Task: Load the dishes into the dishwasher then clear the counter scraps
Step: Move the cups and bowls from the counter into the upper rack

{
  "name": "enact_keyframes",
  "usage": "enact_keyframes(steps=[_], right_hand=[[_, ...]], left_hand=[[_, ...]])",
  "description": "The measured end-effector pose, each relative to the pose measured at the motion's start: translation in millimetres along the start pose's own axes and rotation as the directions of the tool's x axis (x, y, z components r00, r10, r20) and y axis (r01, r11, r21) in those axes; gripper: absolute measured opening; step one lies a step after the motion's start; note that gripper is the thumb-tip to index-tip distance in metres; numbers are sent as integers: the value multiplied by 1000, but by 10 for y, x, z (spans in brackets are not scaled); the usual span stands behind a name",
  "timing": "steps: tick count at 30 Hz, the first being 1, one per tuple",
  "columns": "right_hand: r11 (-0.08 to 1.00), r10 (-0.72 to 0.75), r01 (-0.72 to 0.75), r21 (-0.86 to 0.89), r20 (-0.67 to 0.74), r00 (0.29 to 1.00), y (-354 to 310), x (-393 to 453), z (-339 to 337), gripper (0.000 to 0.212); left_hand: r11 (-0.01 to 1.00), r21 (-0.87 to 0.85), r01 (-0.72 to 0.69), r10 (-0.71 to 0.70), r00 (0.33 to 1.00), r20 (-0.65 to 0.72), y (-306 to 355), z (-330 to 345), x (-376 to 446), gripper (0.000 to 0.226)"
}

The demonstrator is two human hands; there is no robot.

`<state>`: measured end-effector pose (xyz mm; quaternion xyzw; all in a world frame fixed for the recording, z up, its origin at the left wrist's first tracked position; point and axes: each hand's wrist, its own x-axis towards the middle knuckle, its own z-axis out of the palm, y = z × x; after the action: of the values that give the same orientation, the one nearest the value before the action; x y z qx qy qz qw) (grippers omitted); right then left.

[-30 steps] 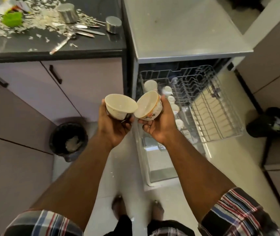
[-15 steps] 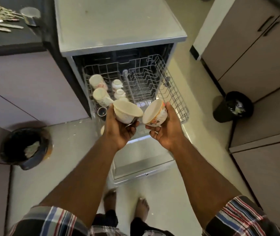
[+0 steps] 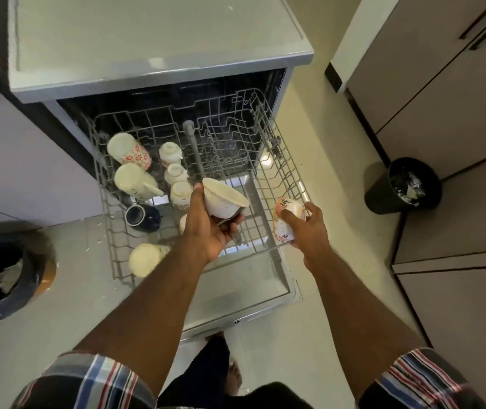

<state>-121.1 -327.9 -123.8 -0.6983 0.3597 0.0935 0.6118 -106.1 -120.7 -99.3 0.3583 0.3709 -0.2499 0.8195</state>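
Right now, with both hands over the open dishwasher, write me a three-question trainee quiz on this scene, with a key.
1. True or false: the left hand holds a bowl with its opening facing up.
2. Which side of the rack already holds cups? A) the person's left B) the person's right C) neither
3. Fill in: the right hand grips a floral bowl tipped on its ____ at the rack's right edge.

Key:
1. True. The plain bowl sits upright in that hand, above the rack.
2. A. The cups stand along the left; the right half is bare wire.
3. Side.
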Motion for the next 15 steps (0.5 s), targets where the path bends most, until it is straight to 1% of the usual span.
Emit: enact_keyframes(steps=[2,4,7,9,11,15], right_hand=[[993,-39,33,-109,-51,998,51,258,101,86],[957,-106,83,-276,-67,992,102,459,213,83],[839,-180,138,-527,-30,983,172,696,358,84],[747,-204,169,-643,20,979,236,837,444,85],[684,-211,191,-704,59,976,283,946,516,83],[640,-231,205,-741,69,971,313,1089,641,75]], left_hand=[[1000,19,16,-15,1000,-27,36,46,241,71],[999,23,25,-24,999,-48,50,84,459,70],[998,14,56,-55,996,-74,48,167,760,70],[998,1,65,-65,993,-96,42,219,932,69],[998,-12,61,-62,992,-107,33,253,1051,68],[998,-9,57,-57,991,-124,29,269,1231,71]])
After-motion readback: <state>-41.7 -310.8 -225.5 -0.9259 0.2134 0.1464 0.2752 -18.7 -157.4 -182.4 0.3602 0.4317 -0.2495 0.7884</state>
